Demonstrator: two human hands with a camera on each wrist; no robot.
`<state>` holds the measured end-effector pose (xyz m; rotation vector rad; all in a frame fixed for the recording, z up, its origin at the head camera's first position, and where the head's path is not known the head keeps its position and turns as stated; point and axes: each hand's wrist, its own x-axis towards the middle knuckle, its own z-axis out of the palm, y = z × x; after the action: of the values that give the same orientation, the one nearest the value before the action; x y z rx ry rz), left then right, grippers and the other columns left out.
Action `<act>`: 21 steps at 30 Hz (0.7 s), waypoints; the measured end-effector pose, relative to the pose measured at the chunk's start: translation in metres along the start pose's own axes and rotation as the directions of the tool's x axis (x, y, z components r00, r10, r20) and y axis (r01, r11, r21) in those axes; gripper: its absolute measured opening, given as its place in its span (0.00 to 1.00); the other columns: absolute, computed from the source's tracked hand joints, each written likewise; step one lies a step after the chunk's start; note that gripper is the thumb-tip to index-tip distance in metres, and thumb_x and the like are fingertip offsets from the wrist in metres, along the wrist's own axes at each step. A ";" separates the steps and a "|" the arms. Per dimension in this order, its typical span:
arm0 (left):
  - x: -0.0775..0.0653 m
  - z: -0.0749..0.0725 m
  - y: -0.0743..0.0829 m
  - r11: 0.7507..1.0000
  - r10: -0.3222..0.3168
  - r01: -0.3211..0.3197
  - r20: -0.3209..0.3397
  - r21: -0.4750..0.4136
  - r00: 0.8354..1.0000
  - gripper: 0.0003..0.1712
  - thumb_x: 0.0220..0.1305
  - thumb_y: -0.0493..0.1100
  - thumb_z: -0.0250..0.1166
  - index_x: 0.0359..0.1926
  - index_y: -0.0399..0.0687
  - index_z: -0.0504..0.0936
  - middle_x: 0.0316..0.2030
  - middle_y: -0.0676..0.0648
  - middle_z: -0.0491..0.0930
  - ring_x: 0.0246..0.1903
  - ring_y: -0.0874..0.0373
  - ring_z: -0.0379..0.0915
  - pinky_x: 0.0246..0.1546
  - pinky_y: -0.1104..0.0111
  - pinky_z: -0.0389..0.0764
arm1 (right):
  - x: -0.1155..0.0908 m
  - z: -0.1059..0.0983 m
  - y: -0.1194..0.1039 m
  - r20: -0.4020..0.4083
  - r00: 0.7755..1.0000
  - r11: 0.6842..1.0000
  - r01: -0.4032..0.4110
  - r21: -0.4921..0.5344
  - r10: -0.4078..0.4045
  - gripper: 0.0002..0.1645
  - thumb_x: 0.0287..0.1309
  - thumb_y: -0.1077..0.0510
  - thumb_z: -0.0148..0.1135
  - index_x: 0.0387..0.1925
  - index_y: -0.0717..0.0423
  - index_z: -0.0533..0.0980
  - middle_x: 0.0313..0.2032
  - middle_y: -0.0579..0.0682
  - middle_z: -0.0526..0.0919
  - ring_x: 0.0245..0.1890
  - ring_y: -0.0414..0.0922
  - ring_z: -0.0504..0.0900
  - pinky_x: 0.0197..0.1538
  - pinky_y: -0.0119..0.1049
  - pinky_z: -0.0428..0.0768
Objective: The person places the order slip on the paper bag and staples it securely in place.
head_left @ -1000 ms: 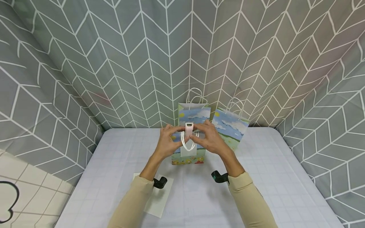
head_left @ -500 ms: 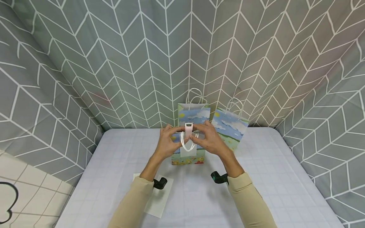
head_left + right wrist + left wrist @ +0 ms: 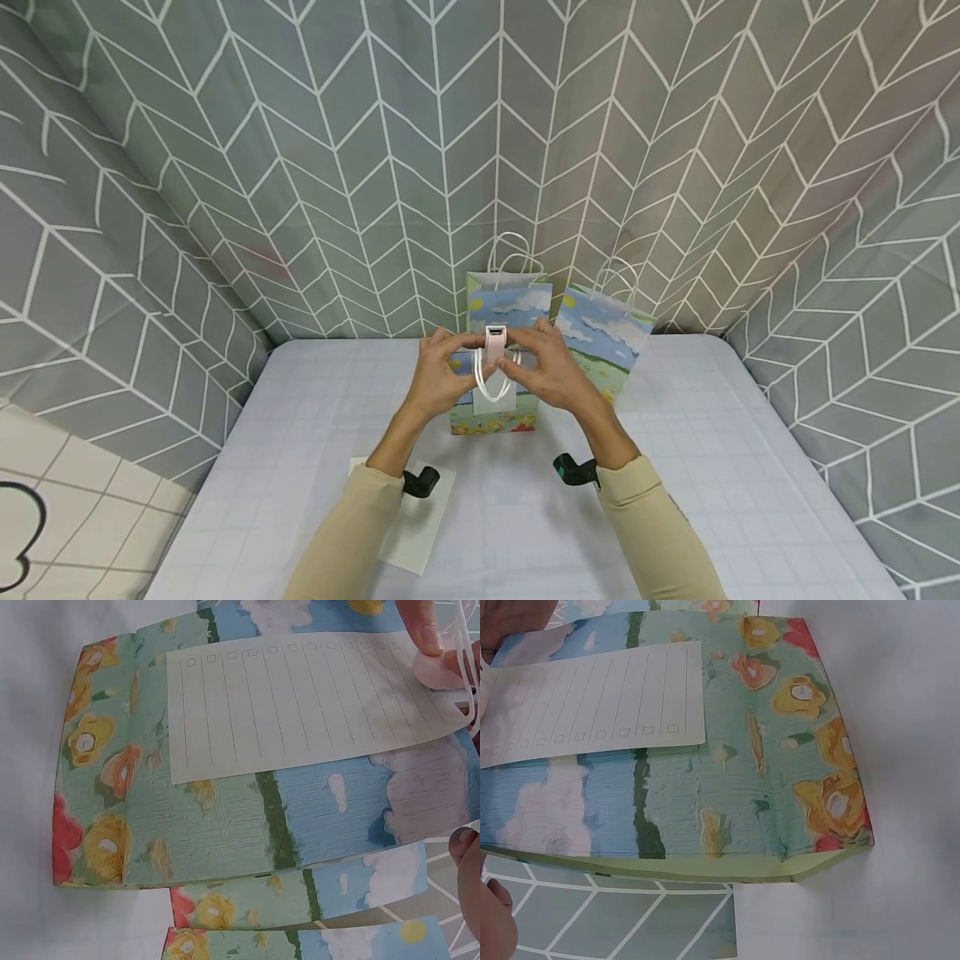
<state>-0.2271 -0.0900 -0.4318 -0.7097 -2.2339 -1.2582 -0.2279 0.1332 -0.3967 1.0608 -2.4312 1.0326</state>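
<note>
- The left hand (image 3: 442,375) and right hand (image 3: 551,367) both pinch a small pink-and-white device (image 3: 496,345) between fingers and thumbs, at the twelve o'clock end of the front bag (image 3: 493,425).
- Printed on the white card (image 3: 300,705) against that bag are ruled lines, each ending in a small box; both wrist views show them, while the head view shows only plain white.
- The head view alone reveals the device's dark top slot.
- From the front bag, a second bag (image 3: 517,304) stands at twelve o'clock, a third bag (image 3: 606,337) at two, and a pale sheet (image 3: 420,529) lies at seven.
</note>
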 end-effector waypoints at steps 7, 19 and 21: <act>0.002 0.001 0.000 0.999 0.028 -0.028 -0.003 0.029 1.000 0.23 0.51 0.49 0.80 0.49 0.49 0.88 0.42 0.50 0.87 0.35 0.52 0.65 0.45 0.56 0.55 | -0.001 -0.001 -0.003 -0.016 1.000 1.000 0.005 -0.027 -0.006 0.25 0.64 0.52 0.68 0.61 0.52 0.79 0.51 0.51 0.86 0.37 0.48 0.67 0.49 0.53 0.64; 0.003 0.000 -0.004 0.994 0.106 -0.106 -0.006 0.008 0.994 0.23 0.52 0.45 0.80 0.50 0.48 0.88 0.44 0.49 0.88 0.34 0.56 0.60 0.45 0.56 0.52 | 0.002 0.001 -0.005 -0.017 1.000 0.999 -0.008 -0.048 0.007 0.25 0.66 0.52 0.66 0.62 0.53 0.79 0.50 0.53 0.86 0.52 0.56 0.77 0.64 0.72 0.58; 0.002 0.001 -0.005 0.994 0.107 -0.107 -0.014 -0.004 0.994 0.22 0.51 0.44 0.80 0.49 0.48 0.89 0.43 0.49 0.88 0.34 0.56 0.61 0.45 0.55 0.52 | 0.001 0.000 -0.005 -0.011 1.000 0.999 -0.014 -0.047 0.013 0.24 0.66 0.50 0.66 0.61 0.52 0.79 0.50 0.52 0.86 0.50 0.55 0.76 0.61 0.70 0.60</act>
<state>-0.2322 -0.0908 -0.4343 -0.8092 -2.1521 -1.2129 -0.2253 0.1302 -0.3941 1.0227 -2.4453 0.9772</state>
